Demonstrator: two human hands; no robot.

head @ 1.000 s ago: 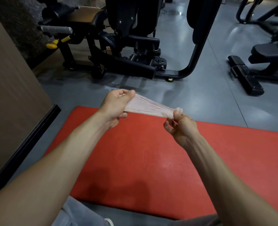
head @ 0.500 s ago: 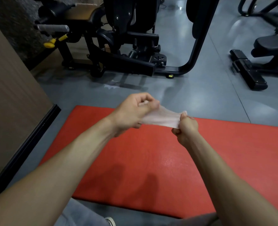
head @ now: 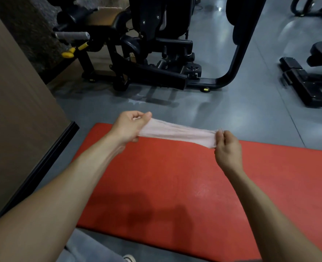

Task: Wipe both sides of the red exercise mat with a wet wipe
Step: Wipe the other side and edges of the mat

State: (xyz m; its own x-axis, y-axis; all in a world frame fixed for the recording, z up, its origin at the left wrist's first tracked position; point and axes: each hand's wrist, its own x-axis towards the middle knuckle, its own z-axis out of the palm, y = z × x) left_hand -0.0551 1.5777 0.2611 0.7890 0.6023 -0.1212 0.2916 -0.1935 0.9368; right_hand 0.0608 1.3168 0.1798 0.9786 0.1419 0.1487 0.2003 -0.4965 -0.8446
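Note:
The red exercise mat (head: 175, 186) lies flat on the grey floor in front of me and runs off to the right. Above its far edge a pale, thin wet wipe (head: 177, 133) is stretched out between both hands. My left hand (head: 129, 127) pinches the wipe's left end with curled fingers. My right hand (head: 227, 148) pinches the right end between thumb and fingertips. Neither hand touches the mat.
A black gym machine (head: 156, 59) with a yellow-tipped lever stands on the floor just beyond the mat. Another black bench base (head: 303, 84) is at the right. A brown wall panel (head: 14, 110) with a dark skirting runs along the left. My knee and shoe (head: 129, 259) show at the bottom.
The hands came together half a second ago with the wipe bunched between them, then moved apart again. The wipe is now stretched wider than before.

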